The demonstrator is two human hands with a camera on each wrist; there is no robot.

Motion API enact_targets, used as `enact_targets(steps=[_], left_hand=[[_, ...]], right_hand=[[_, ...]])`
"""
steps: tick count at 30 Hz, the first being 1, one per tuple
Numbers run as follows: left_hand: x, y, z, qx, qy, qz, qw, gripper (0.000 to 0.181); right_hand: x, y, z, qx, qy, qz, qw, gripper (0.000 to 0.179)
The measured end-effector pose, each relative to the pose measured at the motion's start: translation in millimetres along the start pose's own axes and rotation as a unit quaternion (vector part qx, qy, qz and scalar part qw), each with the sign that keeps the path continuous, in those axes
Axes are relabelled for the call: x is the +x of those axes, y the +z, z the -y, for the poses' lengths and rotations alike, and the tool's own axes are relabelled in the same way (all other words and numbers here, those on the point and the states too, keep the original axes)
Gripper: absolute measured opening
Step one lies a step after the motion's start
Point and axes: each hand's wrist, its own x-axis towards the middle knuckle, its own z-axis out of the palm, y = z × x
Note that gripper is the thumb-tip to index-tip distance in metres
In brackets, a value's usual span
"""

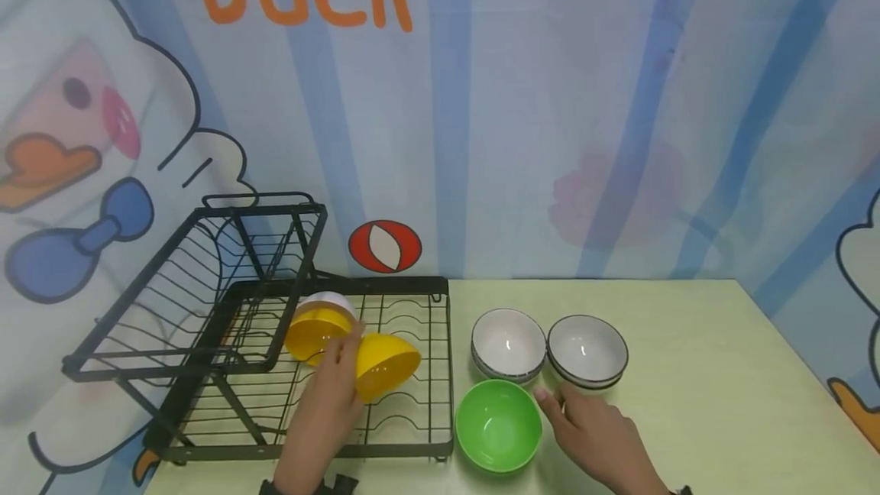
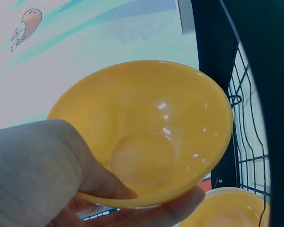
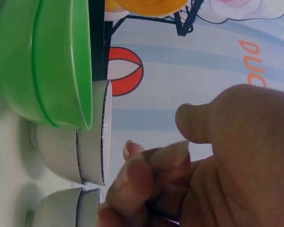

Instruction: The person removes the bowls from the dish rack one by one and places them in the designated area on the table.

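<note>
"Checking grips first: what's the L hand [image 1: 328, 397] got?"

"Yellow bowl [image 1: 386, 367], pinched at the rim, thumb inside, fingers outside, per L wrist view. It's tipped, inside facing that cam."

"And the R hand [image 1: 594, 430]?"

"Nothing in it. Fingers loosely curled, just R of the green bowls [image 1: 499, 428] (nested pair, by the looks), no contact that I can see."

"Held bowl's pos?"

"Over the R half of the dish rack [image 1: 412, 286], btwn the L hand and the rack's R edge. Can't tell if it touches the wires."

"Key relation for the move?"

"IMO: held bowl lies R of the grip; 2nd yellow bowl [image 1: 318, 333] is on the other side, back-L of the fingers, w/ a white bowl [image 1: 330, 299] just behind. Round, so no long axis; tilt's what counts. L hand's nearer; R is out past the rack's R edge."

"Rest of the worktop [image 1: 694, 380]?"

"Green ones sit nr its front edge, by the rack's front R corner. Near white stack [image 1: 507, 344] and far white stack [image 1: 587, 350], dark rims, are farther back."

"Labels?"

"None legible on bowls. Just 'DUCK' in orange, backdrop [image 1: 516, 136], top L; R wrist view gets it sideways, cut short."
</note>
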Motion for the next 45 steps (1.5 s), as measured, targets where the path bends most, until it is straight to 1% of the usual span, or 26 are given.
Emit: enact_targets(steps=[6, 12, 16, 21, 25, 30, 34, 36, 41, 45], left_hand=[[-3.3, 0.4, -5.2, -0.018, 0.006, -0.004, 0.9998, 0.087], [-7.9, -0.3, -15.3, -0.041, 0.001, 0.024, 0.9989, 0.088], [-9.0, 0.9, -23.4, -0.060, 0.011, 0.026, 0.9978, 0.087], [-11.8, 3.9, -33.0, -0.049, 0.026, 0.032, 0.9979, 0.089], [-15.6, 6.0, -40.2, -0.051, 0.031, 0.049, 0.9971, 0.092], [-19.9, 6.7, -48.1, -0.055, 0.048, 0.059, 0.9955, 0.093], [-22.0, 8.1, -52.0, -0.046, 0.070, 0.060, 0.9947, 0.091], [-22.8, 8.4, -53.2, -0.044, 0.076, 0.061, 0.9943, 0.089], [-23.9, 7.2, -56.4, -0.039, 0.078, 0.061, 0.9943, 0.085], [-23.9, 7.0, -59.3, -0.040, 0.075, 0.070, 0.9939, 0.086]], right_hand=[[-2.3, 1, 5, 0.010, -0.005, -0.006, 0.9999, 0.046], [-4.3, 2, 11, 0.030, -0.011, 0.001, 0.9995, 0.042], [-4.5, 2, 12, 0.023, -0.015, -0.004, 0.9996, 0.043], [-7.6, 2, 15, 0.032, -0.022, -0.004, 0.9992, 0.041], [-11.0, 3, 18, 0.039, -0.038, 0.001, 0.9985, 0.038], [-12.1, 4, 20, 0.037, -0.041, 0.020, 0.9983, 0.035], [-14.4, 5, 22, 0.039, -0.065, 0.039, 0.9964, 0.038], [-16.0, 5, 23, 0.042, -0.078, 0.043, 0.9951, 0.039], [-17.3, 3, 24, 0.046, -0.097, 0.045, 0.9932, 0.041], [-17.7, 6, 25, 0.049, -0.104, 0.055, 0.9918, 0.042]])
